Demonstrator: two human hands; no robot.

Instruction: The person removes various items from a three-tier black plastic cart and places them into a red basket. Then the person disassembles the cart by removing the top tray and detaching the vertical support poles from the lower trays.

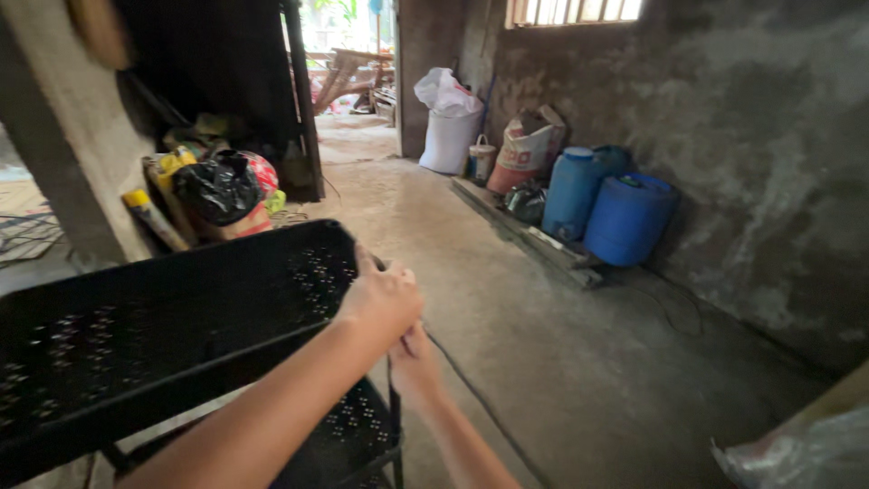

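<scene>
I see left hand [385, 299] closed on black perforated rack [172, 317] corner | right hand [415, 358] just below, grip hidden | blue barrels [608, 206] by wall

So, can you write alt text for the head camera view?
Two bare hands, left hand above right hand, grip the corner of a black perforated metal rack. Blue barrels and sacks line the concrete wall beyond.

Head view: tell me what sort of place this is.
Probably a rough storage room or shed: bare concrete floor, blue plastic drums and filled sacks along a stained wall.
</scene>
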